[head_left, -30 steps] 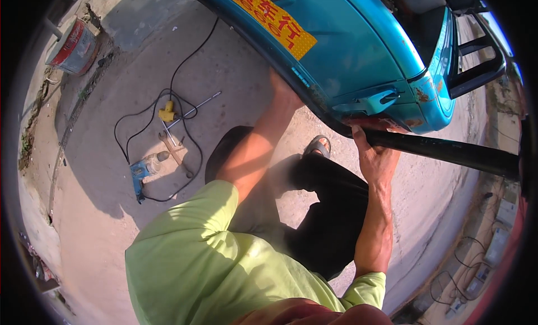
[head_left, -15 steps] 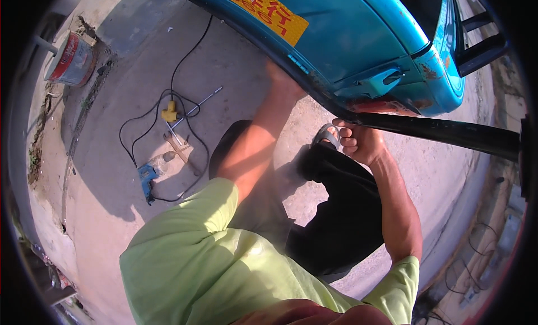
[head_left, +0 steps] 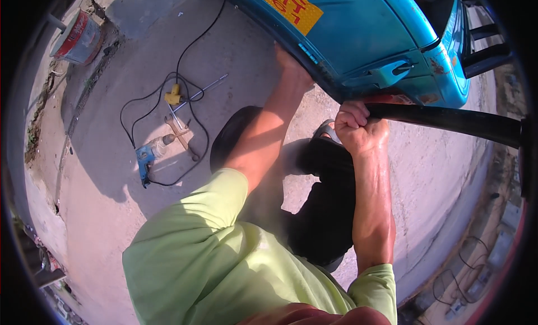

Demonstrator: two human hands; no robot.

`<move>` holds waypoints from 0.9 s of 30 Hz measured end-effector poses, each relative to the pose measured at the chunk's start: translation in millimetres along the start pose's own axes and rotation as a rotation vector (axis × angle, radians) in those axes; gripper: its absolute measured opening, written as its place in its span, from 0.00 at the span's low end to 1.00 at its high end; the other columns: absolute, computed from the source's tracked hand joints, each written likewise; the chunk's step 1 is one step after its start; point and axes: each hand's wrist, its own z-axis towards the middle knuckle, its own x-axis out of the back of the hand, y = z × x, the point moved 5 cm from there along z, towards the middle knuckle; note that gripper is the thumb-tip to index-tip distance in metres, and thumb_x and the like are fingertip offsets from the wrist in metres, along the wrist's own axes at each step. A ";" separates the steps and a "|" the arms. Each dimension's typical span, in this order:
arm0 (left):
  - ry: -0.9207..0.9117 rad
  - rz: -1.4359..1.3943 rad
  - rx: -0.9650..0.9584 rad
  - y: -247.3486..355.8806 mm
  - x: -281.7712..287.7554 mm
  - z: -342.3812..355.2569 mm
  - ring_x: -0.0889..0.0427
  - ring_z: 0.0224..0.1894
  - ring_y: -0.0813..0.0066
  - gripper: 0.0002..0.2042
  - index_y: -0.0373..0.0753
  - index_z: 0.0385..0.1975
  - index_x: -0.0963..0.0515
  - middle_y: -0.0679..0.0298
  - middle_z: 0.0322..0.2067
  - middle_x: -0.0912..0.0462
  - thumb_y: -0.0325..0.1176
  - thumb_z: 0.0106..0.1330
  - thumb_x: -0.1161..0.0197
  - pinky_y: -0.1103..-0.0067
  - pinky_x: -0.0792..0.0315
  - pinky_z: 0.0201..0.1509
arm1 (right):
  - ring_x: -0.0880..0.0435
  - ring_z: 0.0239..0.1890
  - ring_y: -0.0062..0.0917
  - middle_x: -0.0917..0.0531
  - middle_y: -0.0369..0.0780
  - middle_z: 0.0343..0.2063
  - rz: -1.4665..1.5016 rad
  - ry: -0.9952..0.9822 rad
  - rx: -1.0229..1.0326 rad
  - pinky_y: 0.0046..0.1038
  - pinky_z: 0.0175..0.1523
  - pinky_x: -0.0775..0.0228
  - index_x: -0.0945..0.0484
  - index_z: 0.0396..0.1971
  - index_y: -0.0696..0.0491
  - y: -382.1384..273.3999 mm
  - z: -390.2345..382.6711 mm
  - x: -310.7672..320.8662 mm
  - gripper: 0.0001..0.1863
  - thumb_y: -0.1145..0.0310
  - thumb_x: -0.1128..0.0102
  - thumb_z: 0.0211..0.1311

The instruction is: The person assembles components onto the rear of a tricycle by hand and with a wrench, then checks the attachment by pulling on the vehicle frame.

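A teal metal vehicle body point(head_left: 364, 39), with a latch handle point(head_left: 381, 73) and rust marks near its corner, leans across the upper right. My left hand point(head_left: 294, 73) reaches to the underside of its black lower edge, where the fingers are hidden. Close to the body's lower corner, my right hand point(head_left: 361, 126) is closed with curled fingers round the near end of a black bar point(head_left: 448, 120). That bar runs off to the right, past the teal corner.
On the concrete left of me lie a blue power drill point(head_left: 147, 157), an open-end wrench point(head_left: 179, 135), a metal rod tool point(head_left: 202, 92) and a yellow plug block point(head_left: 172, 94) with a looped black cord point(head_left: 208, 140). A red-and-white bucket point(head_left: 78, 38) stands at the far left.
My right hand has risen and turned, its fingers now curled round the bar's end. My left hand stays under the body's edge. The whole view has shifted slightly.
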 end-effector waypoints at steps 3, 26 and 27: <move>0.039 0.042 0.008 -0.9 3.2 -5.9 0.20 0.46 0.60 0.30 0.43 0.50 0.28 0.56 0.45 0.22 0.63 0.73 0.65 0.61 0.21 0.49 | 0.41 0.14 0.15 0.38 0.31 0.15 0.066 0.022 0.102 0.19 0.21 0.54 0.36 0.21 0.50 6.4 -3.1 -7.4 0.16 0.60 0.53 0.67; -0.087 -0.004 0.017 -1.9 2.9 0.4 0.21 0.53 0.55 0.32 0.38 0.57 0.28 0.52 0.51 0.21 0.58 0.75 0.68 0.58 0.23 0.56 | 0.40 0.13 0.14 0.38 0.28 0.14 0.113 0.065 0.077 0.18 0.20 0.53 0.33 0.22 0.47 -1.9 3.4 1.3 0.16 0.55 0.49 0.69; -0.087 -0.014 0.013 -1.2 5.7 4.0 0.21 0.53 0.55 0.32 0.38 0.57 0.28 0.52 0.51 0.21 0.58 0.75 0.68 0.58 0.23 0.56 | 0.40 0.13 0.14 0.38 0.28 0.14 0.102 0.068 0.077 0.18 0.20 0.53 0.33 0.22 0.47 -1.0 4.3 1.8 0.16 0.55 0.49 0.69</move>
